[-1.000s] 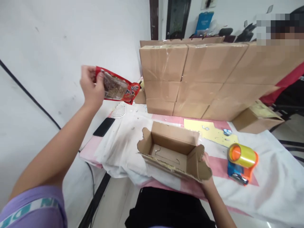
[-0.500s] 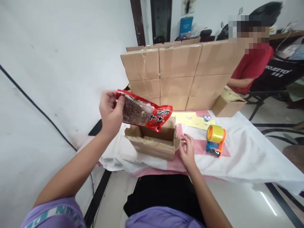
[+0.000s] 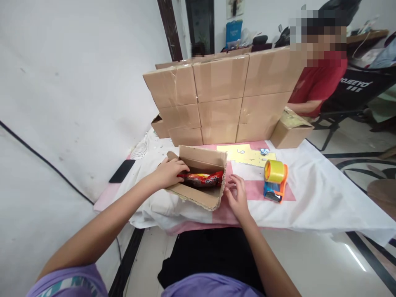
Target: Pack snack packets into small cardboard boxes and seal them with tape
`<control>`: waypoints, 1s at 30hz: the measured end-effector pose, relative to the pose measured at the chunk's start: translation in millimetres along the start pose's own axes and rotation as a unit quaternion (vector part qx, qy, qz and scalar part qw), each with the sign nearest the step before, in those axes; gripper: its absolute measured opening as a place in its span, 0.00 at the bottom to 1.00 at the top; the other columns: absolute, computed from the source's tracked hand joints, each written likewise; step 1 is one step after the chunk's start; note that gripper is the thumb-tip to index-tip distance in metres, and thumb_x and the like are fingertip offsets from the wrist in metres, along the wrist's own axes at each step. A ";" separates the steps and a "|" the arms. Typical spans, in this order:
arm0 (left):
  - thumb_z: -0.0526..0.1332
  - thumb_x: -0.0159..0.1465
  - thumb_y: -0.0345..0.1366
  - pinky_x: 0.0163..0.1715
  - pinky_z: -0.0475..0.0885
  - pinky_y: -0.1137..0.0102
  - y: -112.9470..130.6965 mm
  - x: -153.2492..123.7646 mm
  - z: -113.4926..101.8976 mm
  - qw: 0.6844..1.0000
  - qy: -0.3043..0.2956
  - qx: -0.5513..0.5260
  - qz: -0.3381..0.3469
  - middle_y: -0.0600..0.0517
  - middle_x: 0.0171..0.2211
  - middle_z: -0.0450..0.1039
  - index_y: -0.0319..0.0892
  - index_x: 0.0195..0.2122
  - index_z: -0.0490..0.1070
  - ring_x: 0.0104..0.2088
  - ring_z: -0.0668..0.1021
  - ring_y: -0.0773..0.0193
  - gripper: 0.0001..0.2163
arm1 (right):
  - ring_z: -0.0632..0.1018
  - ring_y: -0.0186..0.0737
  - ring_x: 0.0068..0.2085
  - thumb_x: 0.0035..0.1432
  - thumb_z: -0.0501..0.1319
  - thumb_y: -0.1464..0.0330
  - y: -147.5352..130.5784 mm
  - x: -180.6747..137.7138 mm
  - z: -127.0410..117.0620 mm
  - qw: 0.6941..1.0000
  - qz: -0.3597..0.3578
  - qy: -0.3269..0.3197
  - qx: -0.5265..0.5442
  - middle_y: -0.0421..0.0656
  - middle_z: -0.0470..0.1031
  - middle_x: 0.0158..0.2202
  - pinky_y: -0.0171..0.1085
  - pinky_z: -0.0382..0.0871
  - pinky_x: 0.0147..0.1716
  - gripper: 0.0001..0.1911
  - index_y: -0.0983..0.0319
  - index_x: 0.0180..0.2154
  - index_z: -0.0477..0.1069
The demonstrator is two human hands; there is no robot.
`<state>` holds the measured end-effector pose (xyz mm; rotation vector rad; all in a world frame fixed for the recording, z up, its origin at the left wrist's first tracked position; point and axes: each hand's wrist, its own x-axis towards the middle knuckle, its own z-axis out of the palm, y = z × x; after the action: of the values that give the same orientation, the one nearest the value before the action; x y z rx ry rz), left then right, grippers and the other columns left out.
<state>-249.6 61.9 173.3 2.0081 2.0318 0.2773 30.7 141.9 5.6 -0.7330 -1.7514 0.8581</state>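
An open cardboard box [image 3: 198, 198] sits on the cloth-covered table in front of me, its flaps raised. Inside it lies a red food packet [image 3: 204, 180] with a clear window, partly hidden by the box's near side. My left hand [image 3: 170, 172] reaches over the box's left end, fingers and thumb closed on the packet's left end. Beside the box's right end is my right hand [image 3: 239, 198], its fingers apart and slightly bent, with nothing in them.
A tape dispenser [image 3: 274, 181] with yellow tape stands to the right. Stacked cardboard boxes [image 3: 221, 82] form a wall behind, near yellow sheets [image 3: 247, 156]. Another box [image 3: 292, 130] stands by a person in red [image 3: 318, 88]. A black phone-like slab [image 3: 122, 171] lies left.
My left hand has lowered the packet from above the box into it. The box's flaps now stand more open, and the view has shifted slightly. My right hand stays beside the box.
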 end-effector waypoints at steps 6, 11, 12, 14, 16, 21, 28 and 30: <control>0.71 0.53 0.38 0.40 0.68 0.64 27.0 15.5 2.7 0.994 -0.106 0.020 0.034 0.49 0.49 0.81 0.53 0.55 0.77 0.44 0.80 0.47 0.26 | 0.74 0.53 0.54 0.68 0.57 0.57 0.9 -1.9 -3.0 0.999 -0.007 -0.037 0.013 0.54 0.65 0.60 0.55 0.75 0.51 0.25 0.56 0.63 0.62; 0.62 0.58 0.30 0.36 0.68 0.65 27.0 15.3 5.2 0.992 -0.101 -0.023 0.069 0.52 0.38 0.83 0.53 0.44 0.81 0.35 0.81 0.53 0.16 | 0.47 0.65 0.74 0.57 0.66 0.45 -8.3 -5.4 -2.3 0.984 -0.064 -0.163 0.013 0.54 0.38 0.76 0.65 0.50 0.70 0.60 0.57 0.74 0.33; 0.61 0.59 0.30 0.36 0.68 0.65 26.4 13.7 5.5 0.993 -0.095 -0.031 0.069 0.51 0.38 0.83 0.53 0.43 0.81 0.35 0.81 0.53 0.15 | 0.42 0.64 0.75 0.54 0.70 0.47 -9.2 -5.2 0.0 0.983 -0.058 -0.177 0.003 0.53 0.31 0.77 0.65 0.45 0.71 0.65 0.57 0.74 0.28; 0.61 0.61 0.31 0.37 0.69 0.64 26.5 9.8 4.8 0.992 -0.088 -0.055 0.067 0.51 0.37 0.83 0.53 0.41 0.82 0.34 0.81 0.53 0.13 | 0.37 0.61 0.75 0.53 0.73 0.53 -8.8 -4.0 5.5 0.981 -0.030 -0.190 -0.001 0.52 0.25 0.77 0.64 0.42 0.72 0.70 0.56 0.73 0.20; 0.61 0.62 0.33 0.37 0.69 0.64 28.2 5.5 1.4 0.991 -0.085 -0.082 0.069 0.52 0.36 0.83 0.54 0.40 0.82 0.32 0.81 0.54 0.11 | 0.40 0.59 0.76 0.53 0.73 0.58 -6.0 -2.6 9.6 0.981 -0.007 -0.194 0.014 0.53 0.27 0.77 0.61 0.46 0.71 0.71 0.56 0.72 0.16; 0.59 0.64 0.33 0.38 0.71 0.66 33.3 -1.8 -15.0 0.984 -0.131 -0.084 0.089 0.56 0.41 0.84 0.59 0.46 0.82 0.38 0.82 0.55 0.16 | 0.44 0.65 0.75 0.47 0.76 0.61 -2.6 -1.5 8.0 0.982 -0.007 -0.189 0.002 0.55 0.35 0.76 0.62 0.50 0.70 0.73 0.57 0.74 0.22; 0.58 0.62 0.26 0.37 0.70 0.68 38.3 3.3 -12.5 0.972 -0.161 -0.112 0.129 0.57 0.37 0.84 0.57 0.39 0.83 0.35 0.82 0.58 0.17 | 0.49 0.63 0.74 0.48 0.76 0.62 -10.8 -2.5 4.9 0.983 -0.012 -0.186 0.000 0.55 0.42 0.74 0.60 0.53 0.70 0.71 0.55 0.74 0.24; 0.58 0.63 0.28 0.42 0.72 0.68 37.9 6.3 -9.3 0.973 -0.162 -0.109 0.125 0.58 0.42 0.84 0.58 0.43 0.83 0.40 0.83 0.57 0.18 | 0.51 0.62 0.73 0.48 0.75 0.62 -11.2 -2.9 4.4 0.984 -0.012 -0.180 0.003 0.55 0.44 0.73 0.60 0.54 0.69 0.71 0.55 0.74 0.24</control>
<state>-216.8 69.5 194.0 2.0160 1.4880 0.1975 26.6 132.3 12.2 -0.5748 -2.0699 1.0266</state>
